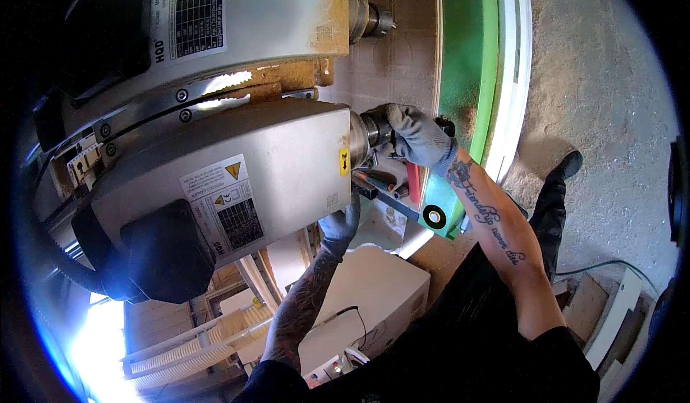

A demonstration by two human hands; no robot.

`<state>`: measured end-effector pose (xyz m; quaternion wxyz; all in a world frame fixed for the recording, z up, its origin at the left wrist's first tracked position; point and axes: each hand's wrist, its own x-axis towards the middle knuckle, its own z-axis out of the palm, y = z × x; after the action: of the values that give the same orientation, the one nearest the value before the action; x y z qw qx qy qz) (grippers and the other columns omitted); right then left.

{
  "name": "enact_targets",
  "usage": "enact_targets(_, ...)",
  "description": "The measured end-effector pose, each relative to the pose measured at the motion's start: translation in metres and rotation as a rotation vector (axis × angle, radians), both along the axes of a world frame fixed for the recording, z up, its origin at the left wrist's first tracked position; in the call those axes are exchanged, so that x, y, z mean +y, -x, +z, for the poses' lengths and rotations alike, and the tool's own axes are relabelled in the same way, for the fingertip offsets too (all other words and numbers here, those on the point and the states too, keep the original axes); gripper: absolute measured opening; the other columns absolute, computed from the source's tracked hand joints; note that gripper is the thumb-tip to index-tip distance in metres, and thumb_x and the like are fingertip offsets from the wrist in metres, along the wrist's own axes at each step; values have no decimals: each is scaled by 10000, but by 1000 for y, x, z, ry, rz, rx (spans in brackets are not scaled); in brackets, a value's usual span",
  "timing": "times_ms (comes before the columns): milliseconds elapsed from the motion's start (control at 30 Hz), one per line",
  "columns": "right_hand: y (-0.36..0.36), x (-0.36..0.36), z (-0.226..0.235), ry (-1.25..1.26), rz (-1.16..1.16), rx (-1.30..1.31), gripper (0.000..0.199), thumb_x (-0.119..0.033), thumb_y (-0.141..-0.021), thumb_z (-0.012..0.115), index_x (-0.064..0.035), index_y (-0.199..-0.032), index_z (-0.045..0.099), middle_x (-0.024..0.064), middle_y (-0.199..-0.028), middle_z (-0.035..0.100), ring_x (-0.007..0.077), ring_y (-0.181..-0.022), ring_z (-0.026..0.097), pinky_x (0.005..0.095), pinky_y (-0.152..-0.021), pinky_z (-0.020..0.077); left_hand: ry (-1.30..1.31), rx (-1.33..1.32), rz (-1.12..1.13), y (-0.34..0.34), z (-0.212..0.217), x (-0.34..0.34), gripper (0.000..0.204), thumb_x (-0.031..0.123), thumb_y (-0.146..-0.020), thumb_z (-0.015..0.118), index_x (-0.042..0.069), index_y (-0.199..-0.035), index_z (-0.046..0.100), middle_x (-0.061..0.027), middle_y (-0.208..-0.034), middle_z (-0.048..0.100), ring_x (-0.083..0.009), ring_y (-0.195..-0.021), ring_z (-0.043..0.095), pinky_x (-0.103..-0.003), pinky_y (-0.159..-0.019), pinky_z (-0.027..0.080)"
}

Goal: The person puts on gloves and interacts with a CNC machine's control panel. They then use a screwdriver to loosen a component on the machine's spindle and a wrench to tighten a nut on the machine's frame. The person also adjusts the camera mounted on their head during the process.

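A grey spindle motor [287,166] with a black connector box lies across the middle of the view. Its dark collet nut [375,128] sticks out at the right end. My right hand [417,136], in a grey glove, has its fingers closed round this nut. Below the motor's right end is my gloved left hand [340,225], its fingers mostly hidden behind the housing, so I cannot tell what they touch. Several dark tool holders [374,182] sit just beyond that hand, close to a red piece [413,182].
A second spindle motor [273,22], dusted brown, is mounted above the first, with its own collet nut [379,21]. A green-edged bed [467,65] runs down the right. Ribbed hose [194,356] and a white cabinet [381,288] are at the bottom; concrete floor [596,80] spreads right.
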<state>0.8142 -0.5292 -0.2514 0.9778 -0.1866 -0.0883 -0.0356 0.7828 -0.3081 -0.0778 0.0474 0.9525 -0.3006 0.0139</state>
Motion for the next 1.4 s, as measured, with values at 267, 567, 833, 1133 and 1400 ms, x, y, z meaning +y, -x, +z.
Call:
enact_targets(267, 33, -44, 49, -167, 132, 46, 326, -46, -990, 631, 31, -1307, 618, 101, -1200, 699, 168, -1047, 685, 302, -865, 603, 5, 74, 63, 5, -8, 17, 386, 89, -953, 629, -21, -1313, 544, -132, -1119, 657, -237, -1032, 639, -378, -937, 498)
enact_targets(567, 11, -38, 21, 646, -244, -86, 375, -45, -957, 668, -6, -1325, 606, 107, -1180, 696, 227, -1058, 662, 331, -932, 553, 131, 131, 233, -1, -16, 32, 129, 58, -939, 663, 6, -1052, 627, -94, -883, 688, -175, -820, 643, -337, -769, 501)
enact_targets(833, 15, -52, 35, -197, 242, 7, 274, -260, -1026, 653, -5, -1118, 696, 60, -955, 720, 103, -838, 676, 268, -736, 581, 237, 117, 299, 6, -14, 15, 37, 48, -932, 670, 32, -958, 649, -55, -881, 679, -148, -811, 633, -325, -756, 501)
enact_targets(1133, 4, -33, 27, -350, 341, -7, 520, -437, -952, 703, 8, -1218, 659, 92, -1078, 741, 166, -948, 715, 313, -823, 592, -14, 204, 369, 2, -6, 28, 102, 102, -936, 688, 3, -912, 698, -108, -778, 703, -135, -701, 625, -323, -654, 493)
enact_targets(1400, -11, -19, 0, -189, 359, -71, 295, -312, -1017, 639, -24, -1080, 639, 55, -1064, 674, 151, -1016, 659, 271, -829, 549, 101, 78, 196, 4, -5, -5, 112, 68, -923, 673, -17, -854, 691, -122, -798, 716, -162, -734, 660, -343, -684, 509)
